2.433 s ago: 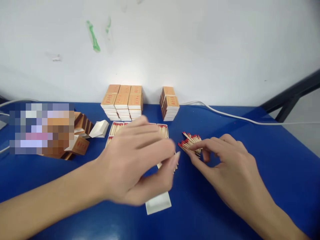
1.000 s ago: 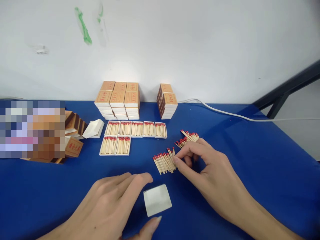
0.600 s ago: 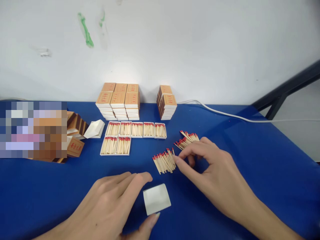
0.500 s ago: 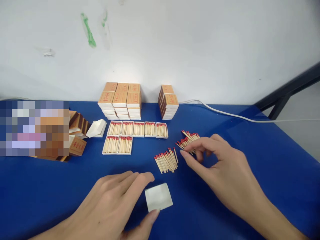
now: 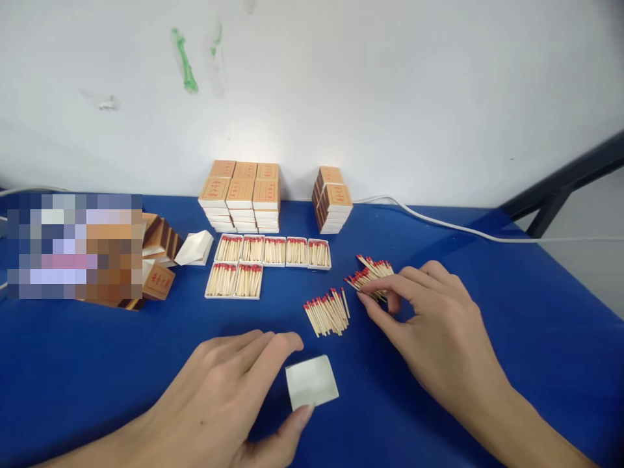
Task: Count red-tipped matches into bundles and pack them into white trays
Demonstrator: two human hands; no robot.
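My left hand [image 5: 229, 396] lies low on the blue table [image 5: 487, 273], thumb and forefinger curled round the left side of an empty white matchbox tray [image 5: 312, 381]; the thumb tip touches its near corner. My right hand [image 5: 433, 325] reaches to a loose pile of red-tipped matches [image 5: 373, 268], fingertips pinched on the pile's near edge. A smaller bunch of matches [image 5: 327, 312] lies free between the tray and that pile.
Several filled trays [image 5: 273, 251] lie in two rows behind. Stacks of orange matchboxes [image 5: 241, 195] and a smaller stack [image 5: 331, 198] stand against the white wall. Box sleeves [image 5: 158, 250] and a white tray [image 5: 195, 248] lie left. A white cable [image 5: 439, 222] runs right.
My left hand drew back from the matches to the white tray. My right hand left the smaller bunch and moved right to the far pile, where its fingers closed.
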